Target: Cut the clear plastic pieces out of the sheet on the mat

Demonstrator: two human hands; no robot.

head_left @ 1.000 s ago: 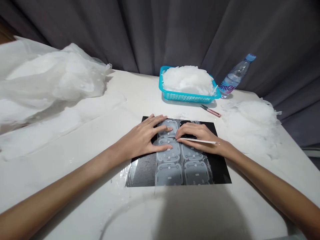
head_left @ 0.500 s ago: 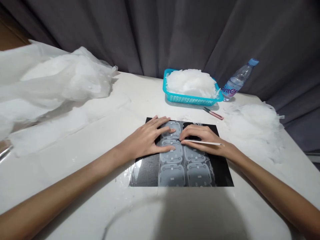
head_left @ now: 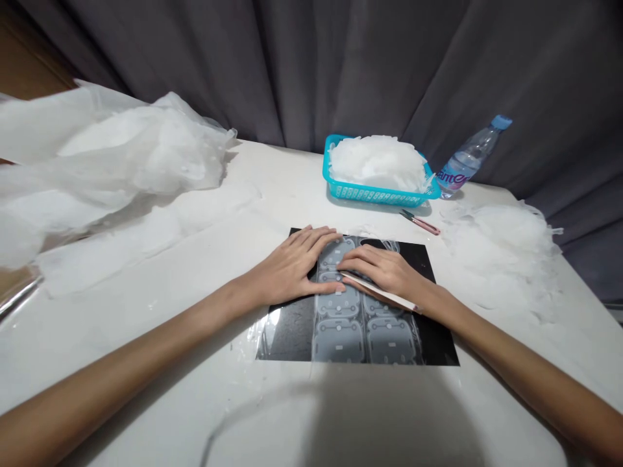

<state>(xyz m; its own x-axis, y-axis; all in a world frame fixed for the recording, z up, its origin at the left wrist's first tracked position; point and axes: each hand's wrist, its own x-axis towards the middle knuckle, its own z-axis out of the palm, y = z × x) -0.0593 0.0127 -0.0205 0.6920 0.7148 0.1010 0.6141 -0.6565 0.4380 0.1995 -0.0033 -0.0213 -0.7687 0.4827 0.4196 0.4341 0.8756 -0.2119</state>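
A black mat point(head_left: 438, 337) lies on the white table, and a clear film sheet point(head_left: 363, 321) with rows of die-cut rounded shapes rests on it. My left hand point(head_left: 296, 263) presses flat on the film's upper left, fingers spread. Just to the right of it, my right hand point(head_left: 384, 269) is pinched around a thin white stick-like tool point(head_left: 384, 295). The tool's tip touches the film close to my left fingertips.
A turquoise basket point(head_left: 377, 191) heaped with white film scraps stands behind the mat, with a pink-handled cutter point(head_left: 421, 222) and a water bottle point(head_left: 467, 159) beside it. A loose scrap pile point(head_left: 501, 250) lies at the right. Bunched plastic sheeting point(head_left: 107, 162) covers the left.
My right hand has shifted left toward my left hand, and the tool has tilted from nearly level to slanting down to the right. The left hand stays pressed on the film.
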